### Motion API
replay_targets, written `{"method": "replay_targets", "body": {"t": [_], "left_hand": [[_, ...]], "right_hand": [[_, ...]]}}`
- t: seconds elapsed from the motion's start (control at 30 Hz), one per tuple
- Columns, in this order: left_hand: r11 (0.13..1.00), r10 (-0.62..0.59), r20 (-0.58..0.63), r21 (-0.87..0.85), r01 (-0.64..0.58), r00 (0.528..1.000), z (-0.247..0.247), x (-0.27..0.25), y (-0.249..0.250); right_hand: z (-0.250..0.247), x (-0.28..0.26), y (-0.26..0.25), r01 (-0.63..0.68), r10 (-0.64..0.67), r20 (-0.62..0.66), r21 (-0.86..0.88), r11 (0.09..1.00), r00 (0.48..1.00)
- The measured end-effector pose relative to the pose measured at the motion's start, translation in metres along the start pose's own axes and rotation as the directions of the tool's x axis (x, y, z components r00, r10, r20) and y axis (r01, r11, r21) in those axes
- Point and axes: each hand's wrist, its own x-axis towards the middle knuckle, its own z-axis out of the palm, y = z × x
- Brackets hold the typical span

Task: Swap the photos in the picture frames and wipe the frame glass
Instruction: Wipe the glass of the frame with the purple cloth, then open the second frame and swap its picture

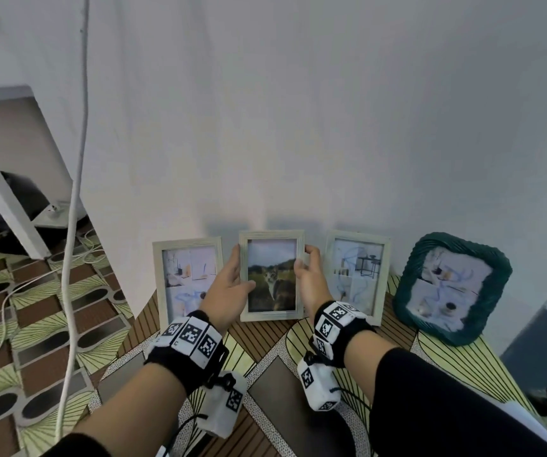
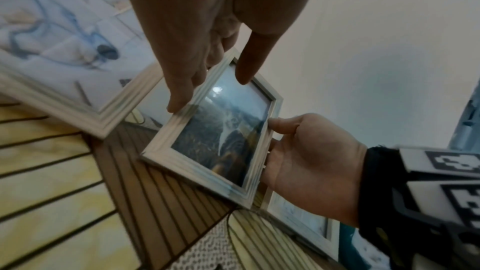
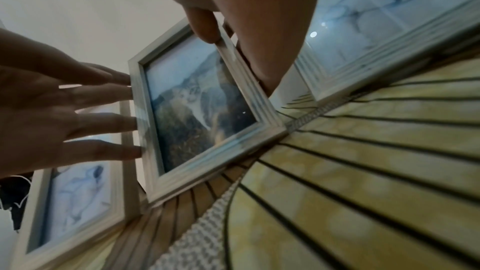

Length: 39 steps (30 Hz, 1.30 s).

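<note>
The left hand (image 1: 229, 285) covers the left rail of the pale wooden picture frame holding a cat photo (image 1: 272, 275), and the right hand (image 1: 311, 275) covers part of its right rail. The prints in the neighbouring frames are washed out and hard to read. In the wrist views both of those frames are cut off by the picture edges.

Four frames lean against the white wall (image 1: 298, 110), each with a print behind glass: a pale wooden frame with faded room pictures (image 1: 188, 278) on the left, the cat frame, a pale wooden frame showing a table and chair (image 1: 357, 275), and a dark green ridged frame (image 1: 451, 288) at far right.

The cat frame stands upright between the two hands, its lower edge on or just above the patterned tabletop (image 1: 275, 364); which cannot be told. The left grip clasps it, thumb on the glass front and fingers along the left edge. The right grip clasps the right rail, thumb in front, fingers behind.
</note>
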Motion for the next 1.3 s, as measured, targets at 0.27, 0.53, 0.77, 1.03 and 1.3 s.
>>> {"method": "replay_targets", "body": {"t": [0.27, 0.53, 0.77, 1.03, 1.3], "left_hand": [[0.998, -0.059, -0.017, -0.011, 0.059, 0.998, 0.003, 0.0, -0.012], [0.993, -0.104, -0.069, -0.06, 0.1, 0.992, -0.001, -0.022, 0.015], [1.0, -0.03, -0.142, 0.003, 0.031, 0.989, -0.013, -0.092, 0.056], [0.995, 0.094, -0.415, 0.068, -0.072, 0.905, -0.044, -0.151, 0.06], [0.993, 0.011, -0.544, 0.105, 0.055, 0.839, -0.089, -0.121, 0.031]], "right_hand": [[-0.003, 0.0, -0.001, -0.052, 0.057, 0.037, -0.124, 0.991, 0.998], [-0.022, -0.036, -0.029, 0.038, -0.024, 0.081, -0.167, 0.985, 0.996], [-0.038, -0.114, -0.052, 0.118, -0.114, 0.136, -0.024, 0.993, 0.984], [-0.009, -0.155, -0.044, 0.182, -0.164, 0.152, -0.113, 0.977, 0.975], [0.053, -0.116, -0.043, 0.15, -0.101, 0.201, -0.251, 0.956, 0.974]]}}
